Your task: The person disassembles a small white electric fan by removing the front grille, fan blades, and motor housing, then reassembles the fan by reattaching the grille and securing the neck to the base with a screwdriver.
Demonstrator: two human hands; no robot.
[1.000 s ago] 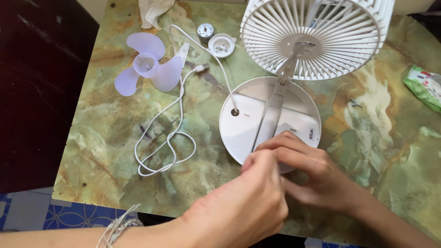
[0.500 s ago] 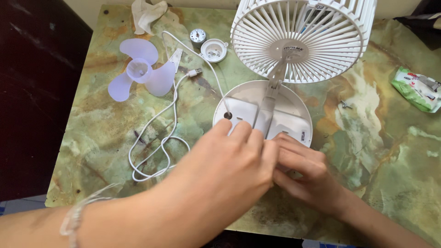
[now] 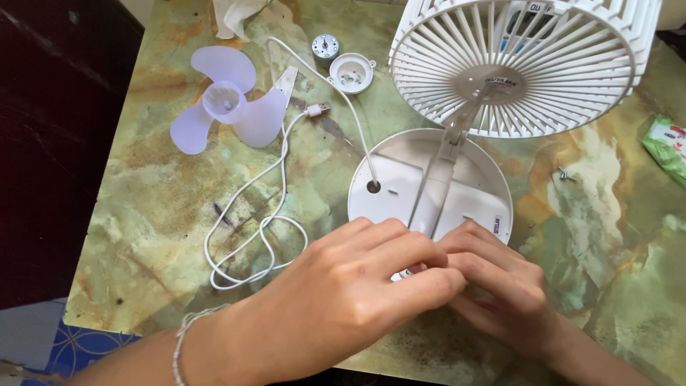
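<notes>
A small white desk fan lies taken apart on a green marbled table [image 3: 136,236]. Its round base [image 3: 389,179] lies flat, with a folding stem [image 3: 444,168] rising to the slatted cage [image 3: 514,64]. My left hand [image 3: 343,300] and my right hand [image 3: 504,286] meet over the base's near edge. Their fingers are curled and pressed together there. A small pale piece shows between the fingertips, too hidden to identify. A thin bracelet sits on my left wrist.
A white cable [image 3: 264,214] runs from the base in loops to the left. A pale purple fan blade [image 3: 229,107], a small motor [image 3: 325,46], a white round cap [image 3: 351,73] and a tissue [image 3: 236,14] lie at the back. A green packet [image 3: 668,146] and small screws [image 3: 564,174] lie at the right.
My left hand has slid forward and to the right, onto the base's near edge, against my right hand. The right hand has stayed on the base.
</notes>
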